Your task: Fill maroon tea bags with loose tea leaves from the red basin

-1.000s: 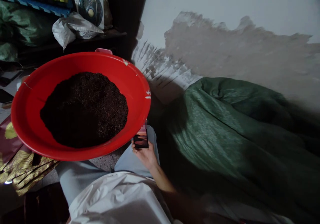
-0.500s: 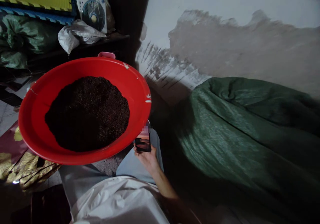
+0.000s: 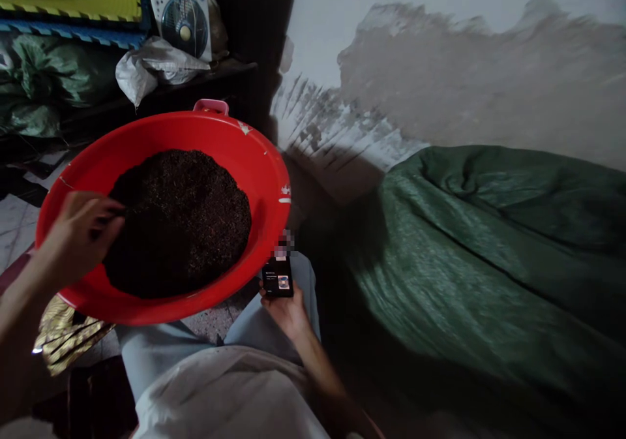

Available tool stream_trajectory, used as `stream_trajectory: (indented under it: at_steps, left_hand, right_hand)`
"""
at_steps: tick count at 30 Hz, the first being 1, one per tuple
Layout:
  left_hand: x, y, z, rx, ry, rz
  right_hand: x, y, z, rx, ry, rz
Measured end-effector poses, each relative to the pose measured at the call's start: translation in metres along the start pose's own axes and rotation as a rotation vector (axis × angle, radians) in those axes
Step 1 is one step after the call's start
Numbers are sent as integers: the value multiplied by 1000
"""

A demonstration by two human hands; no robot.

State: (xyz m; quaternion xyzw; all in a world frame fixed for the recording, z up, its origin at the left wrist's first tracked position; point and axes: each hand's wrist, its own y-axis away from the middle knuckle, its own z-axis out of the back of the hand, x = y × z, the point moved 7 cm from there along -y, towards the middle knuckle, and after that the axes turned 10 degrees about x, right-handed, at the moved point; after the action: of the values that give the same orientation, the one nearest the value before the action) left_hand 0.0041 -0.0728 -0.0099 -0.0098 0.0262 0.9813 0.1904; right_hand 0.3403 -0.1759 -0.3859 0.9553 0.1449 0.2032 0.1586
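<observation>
Dark loose heap [image 3: 180, 220] filling a red basin [image 3: 267, 171] in front of the knees, left hand [image 3: 81, 233] at its left edge, fingers curled onto the heap, perhaps pinching, too dim to tell, right hand [image 3: 288, 312] wrapped around a lit phone [image 3: 277, 278] on the right knee, green sack [image 3: 489, 263] beside, small fan [image 3: 182, 16] behind.

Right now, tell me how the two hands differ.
The left hand is over the red basin, curled at the edge of the dark heap; the right hand is outside it, beside the rim. The left hand's grip is unclear; the right hand holds a lit phone. Both are bare.
</observation>
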Motion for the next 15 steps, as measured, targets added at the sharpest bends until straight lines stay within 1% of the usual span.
stream_trajectory:
  at_steps: [1, 2, 4, 5, 6, 8, 9, 11, 13, 15]
  left_hand:
    - [-5, -17, -11, 85, 21, -54]
    - [-13, -36, -27, 236, 26, -122]
    - [-27, -71, -66, 576, -6, -205]
    - [-33, -86, -83, 700, -34, -220]
    - [-39, -99, -98, 785, -68, -218]
    - [-50, -118, -124, 869, -120, -204]
    - [-56, -123, -136, 892, -138, -194]
    - [-64, -124, -155, 932, -166, -187]
    - [-68, -119, -166, 958, -189, -197]
    - [-69, -114, -169, 958, -197, -227]
  right_hand:
    - [1, 0, -1, 2, 19, -9]
    - [3, 0, -3, 10, 36, -18]
    - [7, -1, -6, 42, 71, -37]
    - [10, -1, -8, 57, 86, -46]
    - [13, -1, -10, 67, 100, -54]
    - [20, -2, -13, 71, 129, -71]
    - [23, -3, -14, 64, 153, -81]
    - [31, -5, -16, 40, 207, -91]
    - [37, -7, -17, 11, 253, -84]
    - [44, -9, -18, -19, 304, -25]
